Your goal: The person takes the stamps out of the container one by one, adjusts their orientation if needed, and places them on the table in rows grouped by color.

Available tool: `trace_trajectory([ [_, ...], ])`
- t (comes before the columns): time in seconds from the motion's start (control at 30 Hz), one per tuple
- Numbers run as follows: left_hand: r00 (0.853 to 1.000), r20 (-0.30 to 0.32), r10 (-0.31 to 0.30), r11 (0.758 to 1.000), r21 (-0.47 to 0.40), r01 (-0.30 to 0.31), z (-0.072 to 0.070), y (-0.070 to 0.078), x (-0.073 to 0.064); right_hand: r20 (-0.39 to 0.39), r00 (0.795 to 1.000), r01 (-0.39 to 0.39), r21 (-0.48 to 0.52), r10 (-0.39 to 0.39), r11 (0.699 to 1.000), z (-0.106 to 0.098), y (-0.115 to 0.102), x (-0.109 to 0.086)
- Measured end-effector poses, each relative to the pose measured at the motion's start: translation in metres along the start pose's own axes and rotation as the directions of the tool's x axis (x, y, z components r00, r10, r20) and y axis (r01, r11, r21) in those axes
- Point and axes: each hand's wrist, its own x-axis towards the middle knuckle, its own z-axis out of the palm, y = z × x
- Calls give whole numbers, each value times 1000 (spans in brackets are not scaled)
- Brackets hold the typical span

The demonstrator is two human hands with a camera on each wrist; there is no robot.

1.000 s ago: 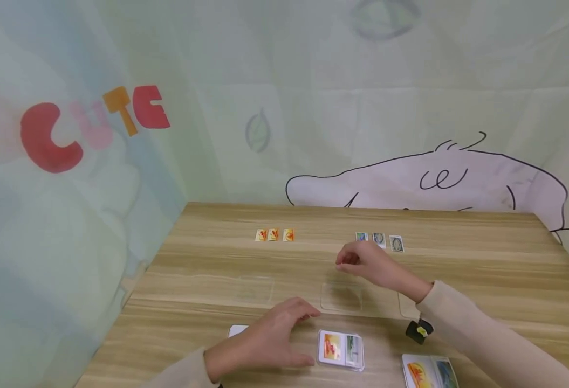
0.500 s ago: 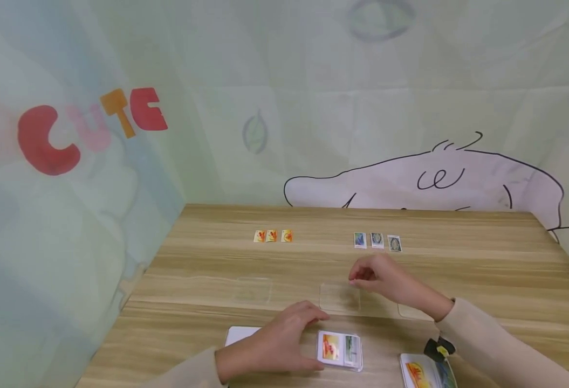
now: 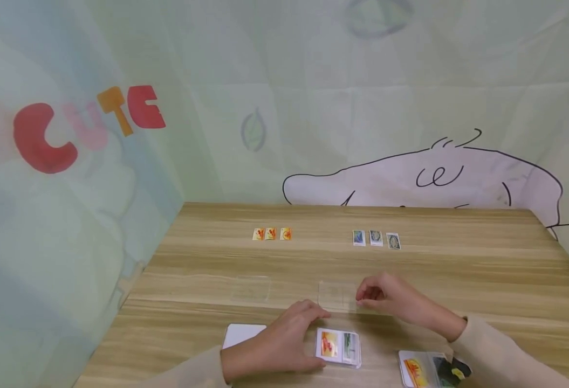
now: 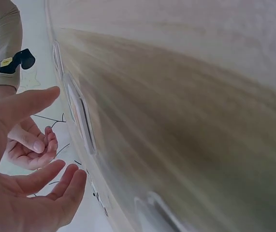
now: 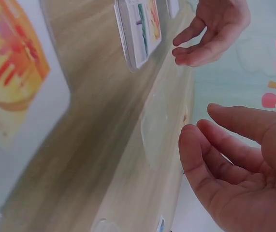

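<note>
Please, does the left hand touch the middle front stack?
Apart. The right wrist view shows a visible gap between the left hand and the stack.

Reads CUTE in capitals on the left-hand printed backdrop [image 3: 46, 242], with a red C [image 3: 28, 134], a faint pink U [image 3: 88, 134], an orange T [image 3: 117, 110] and a red E [image 3: 138, 106]. Shows also in the right wrist view, running down along the right edge. Impossible to make out print on the small yellow-and-red cards [image 3: 271, 234], the grey-blue cards [image 3: 376, 238], or the yellow label [image 4: 6, 62] on the black right-wrist device [image 4: 25, 59].
</note>
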Motion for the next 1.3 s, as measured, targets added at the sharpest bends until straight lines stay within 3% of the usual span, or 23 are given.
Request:
trace_trajectory([
  [0.47, 999, 5, -37, 999, -15, 37, 8, 4, 0, 49, 999, 0, 91, -4, 996, 15, 10, -12],
  [1.3, 1000, -16, -23, 997, 75, 24, 16, 7, -3, 76, 997, 25, 87, -31, 996, 33, 15, -17],
])
